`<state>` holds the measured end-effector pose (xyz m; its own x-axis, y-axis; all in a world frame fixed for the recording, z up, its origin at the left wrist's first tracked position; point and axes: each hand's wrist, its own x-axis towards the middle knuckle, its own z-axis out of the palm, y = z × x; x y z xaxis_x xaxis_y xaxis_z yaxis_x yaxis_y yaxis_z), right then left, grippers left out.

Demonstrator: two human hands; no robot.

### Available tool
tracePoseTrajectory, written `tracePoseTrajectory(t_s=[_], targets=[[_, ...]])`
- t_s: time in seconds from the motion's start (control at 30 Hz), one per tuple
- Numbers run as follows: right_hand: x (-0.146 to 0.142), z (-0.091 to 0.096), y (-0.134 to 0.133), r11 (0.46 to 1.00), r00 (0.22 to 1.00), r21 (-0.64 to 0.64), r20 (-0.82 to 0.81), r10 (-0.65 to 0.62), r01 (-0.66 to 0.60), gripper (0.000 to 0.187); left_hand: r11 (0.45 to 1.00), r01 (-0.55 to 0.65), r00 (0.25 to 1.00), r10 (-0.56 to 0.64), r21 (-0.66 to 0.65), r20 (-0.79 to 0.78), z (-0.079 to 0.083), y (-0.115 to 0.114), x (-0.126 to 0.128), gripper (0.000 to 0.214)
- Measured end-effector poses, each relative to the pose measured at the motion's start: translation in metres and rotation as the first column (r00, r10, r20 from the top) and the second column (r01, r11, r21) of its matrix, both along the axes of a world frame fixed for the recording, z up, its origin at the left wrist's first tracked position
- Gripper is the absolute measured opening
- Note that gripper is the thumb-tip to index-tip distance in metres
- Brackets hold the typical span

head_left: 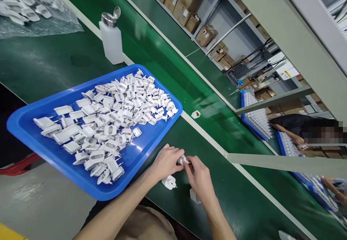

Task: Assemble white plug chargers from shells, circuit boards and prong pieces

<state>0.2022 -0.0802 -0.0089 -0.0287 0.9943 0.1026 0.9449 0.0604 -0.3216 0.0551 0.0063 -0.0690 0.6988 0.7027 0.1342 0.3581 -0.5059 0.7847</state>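
Both of my hands meet over the green bench, closed on one small white charger plug piece (183, 159). My left hand (168, 160) grips it from the left, and the fingertips of my right hand (199, 175) pinch its other side. Fingers cover much of the piece. Just below my left hand lies a white plug (169, 183) with its pins showing. A white block-like housing (194, 196) sits partly hidden beside my right wrist. To the left, a blue tray (151, 149) holds a heap of white plug parts (108, 113) with metal pins.
A white pump bottle (111, 41) with its metal lid up stands behind the tray. One white charger housing (195, 114) lies on the green conveyor belt (173, 77). A plastic bag of white parts (29, 8) is at upper left. Across the belt, a person (290, 128) works beside blue trays.
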Motion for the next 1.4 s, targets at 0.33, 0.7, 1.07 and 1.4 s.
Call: tracePoseTrajectory(t_s=[0.33, 0.7, 1.07, 1.4], targets=[[0.001, -0.013, 0.003, 0.999, 0.996, -0.042, 0.086, 0.029, -0.025, 0.023, 0.997, 0.012, 0.999, -0.010, -0.078, 0.031, 0.000, 0.004, 0.001, 0.026], [0.016, 0.015, -0.002, 0.952, 0.987, -0.276, -0.124, 0.100, -0.131, 0.081, 0.998, -0.032, 0.999, 0.034, -0.061, 0.024, -0.009, -0.055, -0.065, 0.076], [0.026, 0.006, 0.016, 0.929, 0.958, -0.233, -0.037, 0.286, -0.286, 0.063, 0.985, -0.174, 0.979, 0.173, -0.007, 0.109, -0.017, -0.048, 0.000, 0.045], [0.138, 0.013, -0.014, 0.980, 0.997, -0.198, 0.071, -0.023, 0.037, 0.047, 0.977, -0.134, 0.978, 0.102, 0.167, 0.184, -0.040, -0.030, 0.015, 0.028]])
